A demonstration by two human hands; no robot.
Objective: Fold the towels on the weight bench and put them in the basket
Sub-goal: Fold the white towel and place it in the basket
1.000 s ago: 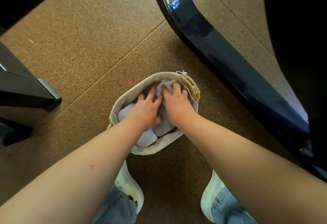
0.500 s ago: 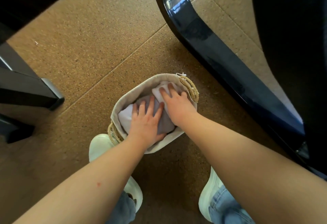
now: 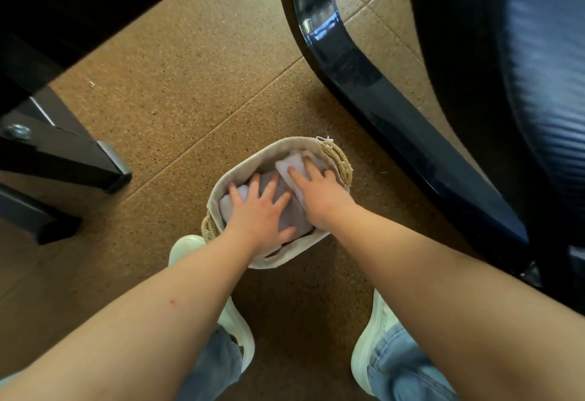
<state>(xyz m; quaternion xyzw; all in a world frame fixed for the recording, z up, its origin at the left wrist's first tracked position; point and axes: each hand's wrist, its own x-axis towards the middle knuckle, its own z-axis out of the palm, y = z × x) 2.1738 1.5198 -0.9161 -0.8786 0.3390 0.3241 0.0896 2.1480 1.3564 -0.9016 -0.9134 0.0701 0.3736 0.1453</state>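
A small round basket (image 3: pixel 253 163) with a beige cloth lining and woven straw handles stands on the cork floor between my feet. Folded pale grey and white towels (image 3: pixel 292 163) fill it. My left hand (image 3: pixel 261 215) lies flat on the towels at the basket's left side, fingers spread. My right hand (image 3: pixel 319 191) rests palm down on the white towel at the right side, fingers extended toward the far rim. Neither hand grips anything; both press on top. The towels under the hands are mostly hidden.
A dark blue curved bench frame (image 3: pixel 364 77) and its black ribbed pad (image 3: pixel 538 84) rise close on the right. Black metal legs (image 3: pixel 63 160) of other equipment stand at the left. My white shoes (image 3: pixel 370 356) flank the floor in front of the basket.
My left hand slid back toward me and spread flat on the towels; my right hand stayed on the white towel. The view shifted, and my left foot stepped forward beside the basket.
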